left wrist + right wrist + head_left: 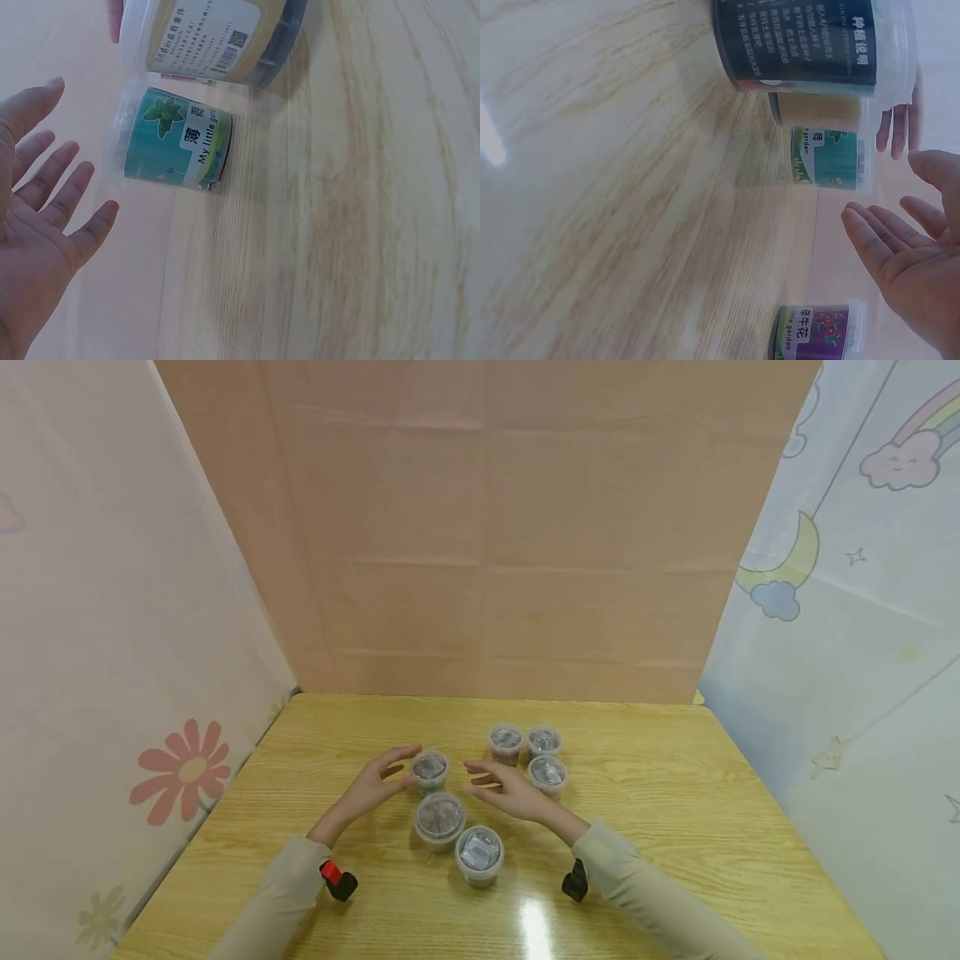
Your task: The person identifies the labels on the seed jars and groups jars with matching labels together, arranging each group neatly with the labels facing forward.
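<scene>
My left hand (375, 781) is beside a small lidded plastic cup (431, 768), fingers spread around its left side without gripping it. In the left wrist view this cup has a teal label (161, 139) with a green leaf. My right hand (513, 792) hovers to the right of that cup, fingers loosely extended and holding nothing. Nearer the body stand a wider lidded cup (440, 818), with a tan label in the left wrist view, and another lidded cup (479, 853), whose label (802, 41) is dark with white writing.
Behind and beside the right hand stand three more lidded cups: one at the left (506, 740), one at the back right (544, 741) and one in front (547, 772). A purple-labelled cup (821, 334) shows in the right wrist view. A tan panel (480, 543) closes the wooden table's back.
</scene>
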The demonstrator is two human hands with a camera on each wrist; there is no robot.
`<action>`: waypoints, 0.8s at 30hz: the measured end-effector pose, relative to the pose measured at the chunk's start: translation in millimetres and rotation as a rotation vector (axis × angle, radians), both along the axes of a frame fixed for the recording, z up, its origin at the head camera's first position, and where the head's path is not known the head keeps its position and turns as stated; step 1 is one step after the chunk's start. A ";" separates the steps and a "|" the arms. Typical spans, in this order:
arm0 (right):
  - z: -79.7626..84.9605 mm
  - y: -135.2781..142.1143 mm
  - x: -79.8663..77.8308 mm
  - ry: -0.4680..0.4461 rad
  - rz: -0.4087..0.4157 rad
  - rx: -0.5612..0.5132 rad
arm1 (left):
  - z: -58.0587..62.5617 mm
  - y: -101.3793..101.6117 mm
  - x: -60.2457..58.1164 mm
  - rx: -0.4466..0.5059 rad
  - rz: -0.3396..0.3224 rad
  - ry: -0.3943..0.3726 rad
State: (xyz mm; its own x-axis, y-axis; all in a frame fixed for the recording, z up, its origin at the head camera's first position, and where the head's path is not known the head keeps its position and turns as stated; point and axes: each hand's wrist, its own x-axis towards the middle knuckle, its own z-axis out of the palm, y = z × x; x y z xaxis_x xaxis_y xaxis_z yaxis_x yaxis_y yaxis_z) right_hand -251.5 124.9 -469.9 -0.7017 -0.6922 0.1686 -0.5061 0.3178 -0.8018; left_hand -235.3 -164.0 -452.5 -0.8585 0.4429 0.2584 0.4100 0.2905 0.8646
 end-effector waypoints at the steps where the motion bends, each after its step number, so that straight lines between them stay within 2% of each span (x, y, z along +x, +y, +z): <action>1: 0.3 0.6 0.7 0.002 0.000 -0.002 | -0.1 -0.1 0.3 0.002 -0.001 -0.001; 10: 4.7 3.9 7.8 -0.023 -0.013 -0.024 | -0.2 0.4 4.3 -0.011 -0.031 0.012; 18: 34.5 7.9 25.4 -0.018 0.023 -0.027 | 2.4 4.3 9.1 -0.009 -0.042 0.031; 24: 36.8 10.7 26.0 0.006 0.039 -0.026 | 1.5 5.4 9.9 -0.019 -0.046 0.042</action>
State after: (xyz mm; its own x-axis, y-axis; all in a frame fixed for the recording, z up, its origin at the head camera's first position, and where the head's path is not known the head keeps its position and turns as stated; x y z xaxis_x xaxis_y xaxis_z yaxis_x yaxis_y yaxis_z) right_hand -225.4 135.5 -433.1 -0.6731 -0.7143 0.1914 -0.5227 0.2765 -0.8064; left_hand -225.4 -158.5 -451.0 -0.8257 0.4870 0.2846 0.4588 0.2865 0.8411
